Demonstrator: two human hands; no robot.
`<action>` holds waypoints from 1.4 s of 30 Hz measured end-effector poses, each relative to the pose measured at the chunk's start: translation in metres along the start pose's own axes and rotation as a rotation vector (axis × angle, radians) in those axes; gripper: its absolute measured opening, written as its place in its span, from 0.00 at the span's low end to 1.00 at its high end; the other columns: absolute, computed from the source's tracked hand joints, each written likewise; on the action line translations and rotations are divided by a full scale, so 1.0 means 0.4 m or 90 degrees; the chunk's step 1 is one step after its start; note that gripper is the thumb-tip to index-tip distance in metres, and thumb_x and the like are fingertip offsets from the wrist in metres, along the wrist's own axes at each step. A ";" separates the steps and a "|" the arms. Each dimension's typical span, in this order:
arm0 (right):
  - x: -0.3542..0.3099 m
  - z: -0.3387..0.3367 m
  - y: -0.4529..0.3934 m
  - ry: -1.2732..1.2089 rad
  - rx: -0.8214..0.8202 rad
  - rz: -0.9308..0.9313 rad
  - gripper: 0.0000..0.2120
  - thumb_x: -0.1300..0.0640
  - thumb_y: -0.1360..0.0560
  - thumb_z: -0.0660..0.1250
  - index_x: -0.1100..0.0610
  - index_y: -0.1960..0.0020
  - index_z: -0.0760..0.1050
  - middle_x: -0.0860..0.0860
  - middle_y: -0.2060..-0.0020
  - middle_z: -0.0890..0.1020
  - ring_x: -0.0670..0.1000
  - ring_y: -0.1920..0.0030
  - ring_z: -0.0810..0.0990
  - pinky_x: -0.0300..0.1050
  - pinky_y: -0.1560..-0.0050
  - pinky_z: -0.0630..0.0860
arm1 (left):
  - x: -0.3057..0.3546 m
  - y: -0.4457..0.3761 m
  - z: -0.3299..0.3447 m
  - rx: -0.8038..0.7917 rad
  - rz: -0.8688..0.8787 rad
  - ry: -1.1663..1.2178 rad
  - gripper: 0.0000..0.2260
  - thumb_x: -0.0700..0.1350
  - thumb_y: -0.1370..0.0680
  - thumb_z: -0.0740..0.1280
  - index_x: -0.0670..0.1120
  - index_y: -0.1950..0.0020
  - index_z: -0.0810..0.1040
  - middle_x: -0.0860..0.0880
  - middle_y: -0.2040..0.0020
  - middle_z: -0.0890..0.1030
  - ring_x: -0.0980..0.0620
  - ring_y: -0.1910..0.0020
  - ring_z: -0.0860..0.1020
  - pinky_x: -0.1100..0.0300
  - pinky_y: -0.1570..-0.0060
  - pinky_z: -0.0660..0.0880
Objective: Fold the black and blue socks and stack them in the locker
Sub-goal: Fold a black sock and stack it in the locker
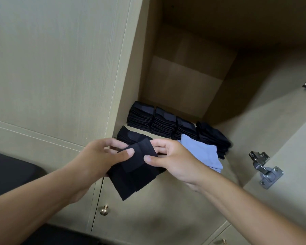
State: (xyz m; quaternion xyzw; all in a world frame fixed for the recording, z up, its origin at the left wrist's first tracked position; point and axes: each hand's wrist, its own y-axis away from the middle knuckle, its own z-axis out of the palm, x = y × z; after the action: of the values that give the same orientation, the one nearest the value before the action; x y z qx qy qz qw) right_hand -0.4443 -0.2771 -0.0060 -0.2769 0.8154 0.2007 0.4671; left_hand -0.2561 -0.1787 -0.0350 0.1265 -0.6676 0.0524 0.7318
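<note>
A black sock (pixel 134 175), partly folded, hangs in front of the locker shelf edge. My left hand (pixel 102 156) pinches its upper left part with thumb on top. My right hand (pixel 171 158) pinches its upper right edge. Behind my hands, on the locker shelf (pixel 231 160), stand several stacks of folded black socks (pixel 163 123) in a row. A low black stack (pixel 129 136) lies at the front left. Folded blue socks (pixel 201 152) lie at the front right, partly behind my right hand.
The locker's inside (pixel 187 76) above the stacks is open space. Its door (pixel 281 138) stands open on the right with metal hinges (pixel 265 169). A lower cupboard door has a brass knob (pixel 104 210). A dark seat (pixel 9 172) is at the left.
</note>
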 end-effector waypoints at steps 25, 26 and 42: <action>0.018 -0.004 0.018 0.003 0.067 -0.124 0.11 0.60 0.21 0.69 0.45 0.45 0.83 0.45 0.48 0.82 0.57 0.49 0.80 0.39 0.49 0.73 | -0.018 -0.036 0.002 -0.001 0.012 0.018 0.07 0.40 0.24 0.74 0.41 0.46 0.85 0.41 0.59 0.80 0.50 0.66 0.73 0.57 0.58 0.76; 0.019 -0.007 0.020 0.019 0.056 -0.121 0.12 0.59 0.21 0.70 0.43 0.45 0.83 0.49 0.47 0.82 0.60 0.45 0.79 0.40 0.47 0.73 | -0.019 -0.038 0.002 0.005 0.013 0.008 0.07 0.41 0.24 0.74 0.41 0.47 0.85 0.41 0.59 0.80 0.49 0.65 0.74 0.56 0.57 0.76; 0.033 -0.205 -0.016 -0.106 0.292 -0.035 0.12 0.64 0.25 0.73 0.49 0.48 0.87 0.51 0.54 0.85 0.53 0.41 0.81 0.48 0.36 0.75 | -0.037 -0.036 -0.023 -0.021 0.129 -0.391 0.07 0.45 0.24 0.74 0.53 0.61 0.83 0.53 0.64 0.84 0.60 0.68 0.81 0.62 0.61 0.75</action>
State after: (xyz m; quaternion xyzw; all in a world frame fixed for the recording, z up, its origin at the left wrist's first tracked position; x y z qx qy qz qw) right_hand -0.4989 -0.3335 0.0218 -0.1683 0.7903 0.0194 0.5888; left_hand -0.2453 -0.1888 -0.0522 0.0574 -0.8670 0.0737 0.4894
